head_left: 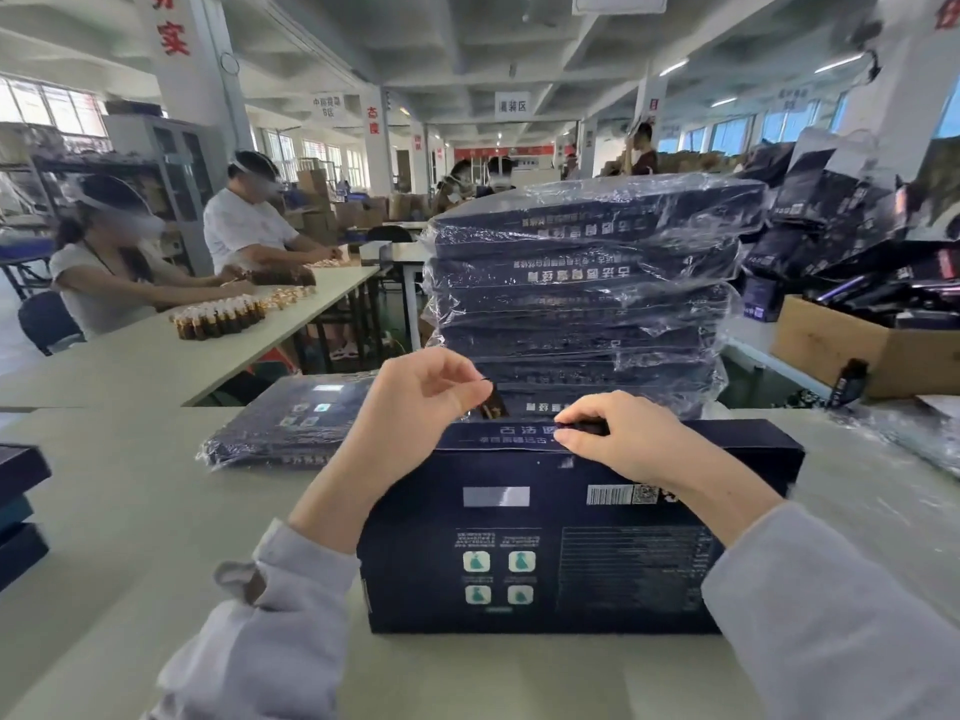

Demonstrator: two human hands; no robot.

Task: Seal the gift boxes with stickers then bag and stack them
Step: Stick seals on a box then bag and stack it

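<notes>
A navy gift box (545, 563) lies flat on the pale tabletop (156, 511) right in front of the person, its printed back with barcode and four green icons facing up. The left hand (415, 402) hangs just above the box's far edge, thumb and forefinger clenched on a small dark strip (493, 405); whether this is a sticker is too small to tell. The right hand (628, 441) rests on the same far edge, its fingers (574, 438) curled and pinching the box's rim. Directly behind stands a tall stack of bagged boxes (587, 283) in clear film, and one single bagged box (280, 428) lies flat to the left. Loose clear bags (909, 433) lie to the right, near a cardboard carton (831, 350). On a neighbouring table sit rows of brown bottles (223, 319).
</notes>
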